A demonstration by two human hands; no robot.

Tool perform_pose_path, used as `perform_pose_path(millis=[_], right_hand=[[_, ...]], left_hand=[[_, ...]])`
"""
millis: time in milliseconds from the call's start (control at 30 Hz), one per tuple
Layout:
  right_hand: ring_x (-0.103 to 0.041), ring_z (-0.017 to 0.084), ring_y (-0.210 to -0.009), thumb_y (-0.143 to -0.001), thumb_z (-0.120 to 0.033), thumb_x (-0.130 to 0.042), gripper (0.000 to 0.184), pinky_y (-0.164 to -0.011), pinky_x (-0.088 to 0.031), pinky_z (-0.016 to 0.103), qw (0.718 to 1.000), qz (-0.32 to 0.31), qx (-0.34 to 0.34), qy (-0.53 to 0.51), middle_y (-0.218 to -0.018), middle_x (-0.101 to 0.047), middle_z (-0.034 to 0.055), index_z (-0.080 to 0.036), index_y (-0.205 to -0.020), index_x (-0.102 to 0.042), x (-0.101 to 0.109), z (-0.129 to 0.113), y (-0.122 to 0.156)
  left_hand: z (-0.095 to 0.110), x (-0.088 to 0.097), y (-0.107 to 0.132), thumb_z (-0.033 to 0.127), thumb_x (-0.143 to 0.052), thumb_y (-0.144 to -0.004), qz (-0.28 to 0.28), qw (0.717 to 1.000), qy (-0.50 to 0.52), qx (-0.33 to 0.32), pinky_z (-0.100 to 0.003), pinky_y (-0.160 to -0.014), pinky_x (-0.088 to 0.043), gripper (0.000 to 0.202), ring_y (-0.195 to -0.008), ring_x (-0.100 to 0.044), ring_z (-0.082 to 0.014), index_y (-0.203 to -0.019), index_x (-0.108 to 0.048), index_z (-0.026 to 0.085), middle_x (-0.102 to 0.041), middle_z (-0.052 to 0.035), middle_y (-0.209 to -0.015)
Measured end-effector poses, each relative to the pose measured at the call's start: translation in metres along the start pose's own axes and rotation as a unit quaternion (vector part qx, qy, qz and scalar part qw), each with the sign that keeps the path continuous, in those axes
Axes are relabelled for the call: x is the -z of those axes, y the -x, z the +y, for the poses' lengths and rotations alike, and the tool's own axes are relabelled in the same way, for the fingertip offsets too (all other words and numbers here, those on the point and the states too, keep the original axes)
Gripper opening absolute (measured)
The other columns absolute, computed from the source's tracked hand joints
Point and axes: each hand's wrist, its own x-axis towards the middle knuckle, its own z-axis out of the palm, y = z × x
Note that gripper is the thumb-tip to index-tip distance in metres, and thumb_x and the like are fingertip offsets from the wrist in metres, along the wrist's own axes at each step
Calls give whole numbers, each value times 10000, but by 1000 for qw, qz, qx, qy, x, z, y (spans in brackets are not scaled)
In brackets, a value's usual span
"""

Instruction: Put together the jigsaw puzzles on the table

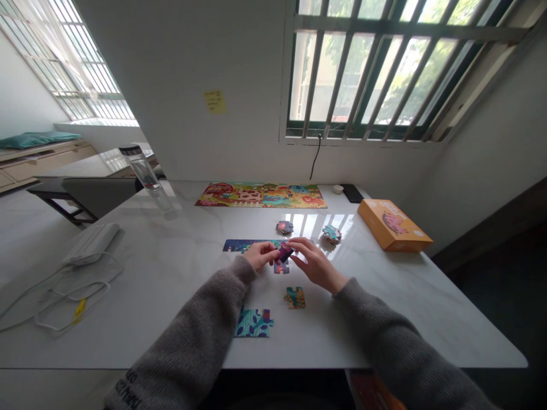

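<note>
I see the left sleeve [203,307] cover an edge of the blue puzzle piece [253,324]; dragging could shift it. Beyond, the left hand [261,254] pinches a purple piece [284,253] above the dark strip [233,245]; a loose pinch could drop it. The right hand [315,265] meets it; whether gripping, I can't tell. Sleeve lettering [128,390], box [395,225] print and yellow note [215,102] are unreadable.

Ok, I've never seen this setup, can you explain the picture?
No machine here: these are a person's bare left hand and right hand. The one picture comes from a camera worn on their head, looking forward and down. On the white table lie a colourful picture panel at the back, a dark blue puzzle strip by the hands, two stacks of pieces, a loose piece nearer the person and an orange box at the right. A purple piece sits in the left hand's grip; the right hand is close by, perhaps touching it.
</note>
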Motion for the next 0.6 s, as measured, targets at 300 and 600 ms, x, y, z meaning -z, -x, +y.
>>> perform_pose_path(millis=[300,600], right_hand=[[-584,254,-1165,-920,-258,-640,415,-984,-538,435,999,17,-29,-29,-1245,-581,110,-264,-1325,-546,-2,-9,4],[-585,275,-1167,-912,-211,-648,470,-983,-521,485,999,-6,21,24,-1261,-618,104,-270,-1362,-528,1,-7,5]], left_hand=[[-4,-12,1,552,-862,-603,-14,999,49,7,-267,-583,-480,547,-547,-614,-131,-737,-479,185,-674,6,-637],[-2,-18,5,629,-852,-579,-28,998,54,12,-247,-565,-472,601,-540,-572,-105,-731,-495,170,-617,37,-622]])
